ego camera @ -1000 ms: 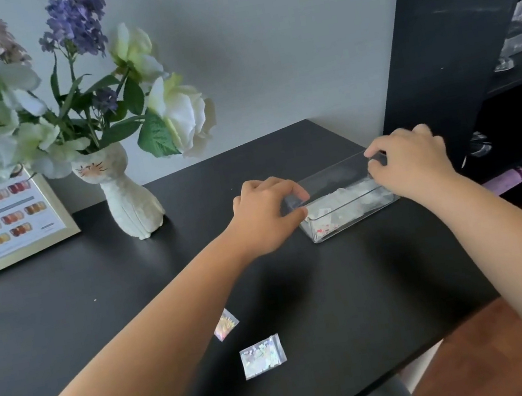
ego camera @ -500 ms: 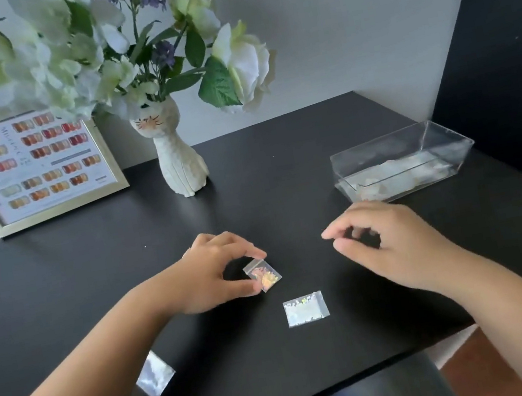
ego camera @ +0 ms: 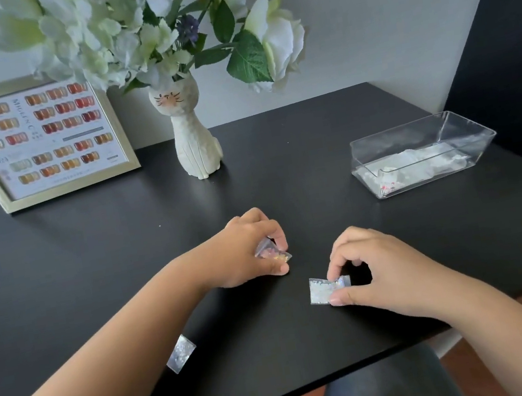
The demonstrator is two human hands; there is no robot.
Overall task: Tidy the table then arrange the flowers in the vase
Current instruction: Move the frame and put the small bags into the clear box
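On the black table (ego camera: pixel 90 261), my left hand (ego camera: pixel 244 249) pinches a small glittery packet (ego camera: pixel 270 251), tilted up off the surface. My right hand (ego camera: pixel 379 271) grips a second, silvery packet (ego camera: pixel 323 291) by its right edge; that packet lies flat on the table. A third packet (ego camera: pixel 180 353) lies beside my left forearm near the front edge. A white cat-shaped vase (ego camera: pixel 193 133) stands at the back, filled with white and purple flowers (ego camera: pixel 138 28).
A clear plastic box (ego camera: pixel 421 153) with white packets inside sits at the right of the table. A gold-framed nail colour chart (ego camera: pixel 39 138) leans on the wall at back left. A black shelf unit (ego camera: pixel 508 35) stands at right. A dark stool (ego camera: pixel 380 385) is below the front edge.
Both hands left the clear box and came down to the packets near the front. My left hand has lifted the glittery packet; my right hand has closed on the silvery one.
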